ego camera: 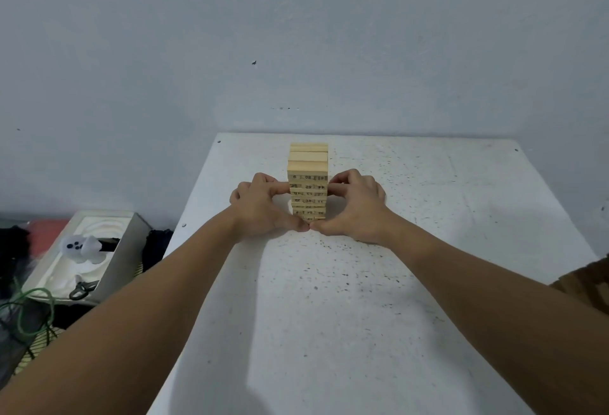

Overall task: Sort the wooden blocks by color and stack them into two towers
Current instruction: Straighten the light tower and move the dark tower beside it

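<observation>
Both hands cup the lower half of one pale wooden tower (308, 180): the left hand (263, 207) at its 9 o'clock side, the right hand (354, 205) at 3 o'clock, fingers curled against the blocks and thumbs meeting at the base. The tower stands upright toward 12 o'clock on the speckled white table (428, 250). This looks like squaring up the stack; next, both hands should release gently without tilting it.
</observation>
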Demonstrator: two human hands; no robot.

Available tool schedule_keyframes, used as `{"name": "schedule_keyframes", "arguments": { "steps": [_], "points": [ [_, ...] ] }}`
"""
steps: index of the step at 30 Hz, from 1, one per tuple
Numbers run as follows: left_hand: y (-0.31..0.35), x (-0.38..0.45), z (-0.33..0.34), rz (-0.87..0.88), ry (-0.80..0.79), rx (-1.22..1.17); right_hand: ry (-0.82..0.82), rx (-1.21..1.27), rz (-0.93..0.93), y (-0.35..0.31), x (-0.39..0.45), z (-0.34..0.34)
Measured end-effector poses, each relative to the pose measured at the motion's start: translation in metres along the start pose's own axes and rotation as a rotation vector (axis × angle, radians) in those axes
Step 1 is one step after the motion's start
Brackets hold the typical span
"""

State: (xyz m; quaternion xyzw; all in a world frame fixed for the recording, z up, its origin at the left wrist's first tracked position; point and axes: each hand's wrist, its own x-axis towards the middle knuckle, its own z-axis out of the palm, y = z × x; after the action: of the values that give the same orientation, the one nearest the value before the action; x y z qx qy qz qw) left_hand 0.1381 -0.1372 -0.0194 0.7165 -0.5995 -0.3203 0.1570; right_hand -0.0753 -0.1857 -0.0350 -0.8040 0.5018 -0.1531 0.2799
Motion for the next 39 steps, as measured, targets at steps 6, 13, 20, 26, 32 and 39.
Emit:
{"name": "schedule_keyframes", "arguments": {
  "steps": [6,13,20,26,32,39],
  "points": [
    [-0.001,0.006,-0.002,0.005,0.007,0.006,0.005,-0.012,-0.009,0.003,0.006,0.002],
    [-0.004,0.005,0.001,-0.008,-0.003,-0.001,0.019,-0.074,-0.005,0.005,0.005,0.006],
    [-0.008,-0.023,0.006,-0.136,0.076,-0.019,-0.038,-0.056,-0.017,0.011,-0.011,0.001],
    [-0.019,-0.077,0.034,-0.100,0.174,0.158,-0.114,-0.245,-0.026,0.028,-0.059,0.002],
    [0.001,-0.126,0.060,-0.007,0.223,0.340,-0.124,-0.305,0.015,0.031,-0.121,-0.004],
    [0.052,-0.174,0.100,0.028,0.305,0.265,-0.091,-0.243,0.015,0.031,-0.182,-0.017]
  ]
}}
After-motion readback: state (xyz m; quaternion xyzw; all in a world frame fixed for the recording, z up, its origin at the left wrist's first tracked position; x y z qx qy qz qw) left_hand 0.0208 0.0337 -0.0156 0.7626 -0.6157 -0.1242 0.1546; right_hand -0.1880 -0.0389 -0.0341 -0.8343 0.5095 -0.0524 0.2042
